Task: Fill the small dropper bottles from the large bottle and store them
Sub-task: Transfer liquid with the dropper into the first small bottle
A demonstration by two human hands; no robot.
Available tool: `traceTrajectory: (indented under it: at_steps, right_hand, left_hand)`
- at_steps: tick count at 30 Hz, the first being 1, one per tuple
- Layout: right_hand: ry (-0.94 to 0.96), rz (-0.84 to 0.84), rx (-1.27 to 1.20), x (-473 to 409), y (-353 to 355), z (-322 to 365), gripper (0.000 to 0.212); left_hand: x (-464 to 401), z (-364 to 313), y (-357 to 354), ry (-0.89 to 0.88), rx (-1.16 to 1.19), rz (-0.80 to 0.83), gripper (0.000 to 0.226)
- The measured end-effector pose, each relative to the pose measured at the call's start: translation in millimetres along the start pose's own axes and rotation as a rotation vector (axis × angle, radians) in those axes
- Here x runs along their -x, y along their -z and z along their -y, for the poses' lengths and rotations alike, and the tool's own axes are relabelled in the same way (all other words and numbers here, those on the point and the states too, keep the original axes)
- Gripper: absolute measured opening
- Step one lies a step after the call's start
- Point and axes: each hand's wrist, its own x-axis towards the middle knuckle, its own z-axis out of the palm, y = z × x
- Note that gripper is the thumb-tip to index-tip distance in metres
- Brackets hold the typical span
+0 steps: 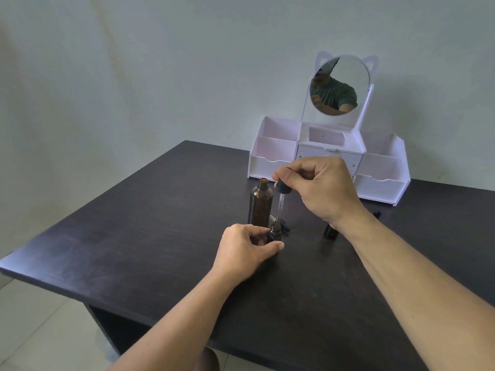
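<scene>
Dropper held over a small bottle on the dark counter.

The left hand grips a small amber dropper bottle standing uncapped on the counter. The right hand, at its 1 o'clock, pinches a black-capped dropper upright, its glass tip just above the bottle's mouth. The large amber bottle stands open at 11 o'clock, close by. Another small dark bottle sits at 3 o'clock; a white organizer with a mirror stands at 12 o'clock.

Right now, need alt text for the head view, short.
A person's right hand holds a dropper over a small open bottle gripped by the left hand, beside a large uncapped amber bottle. A white organizer with a mirror stands behind them on the dark table.
</scene>
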Motion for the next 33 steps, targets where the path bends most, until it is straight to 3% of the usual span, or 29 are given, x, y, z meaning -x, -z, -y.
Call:
traceTrajectory:
  at_steps: [7, 13, 27, 33]
  right_hand:
    - [-0.013, -0.149, -0.115, -26, 9, 15, 0.011]
    - [0.042, -0.257, -0.132, -55, 3, 24, 0.009]
    - [-0.141, -0.008, 0.070, -48, -43, -19, 0.017]
    - [-0.171, 0.013, 0.101, -43, -49, -25, 0.020]
  left_hand:
    - [1, -1, 1, -0.001, -0.024, -0.010, 0.039]
    - [2, -2, 2, -0.006, -0.037, -0.004, 0.046]
    - [3, -6, 4, 0.007, -0.039, 0.040, 0.036]
    - [3, -7, 5, 0.000, -0.057, 0.058, 0.032]
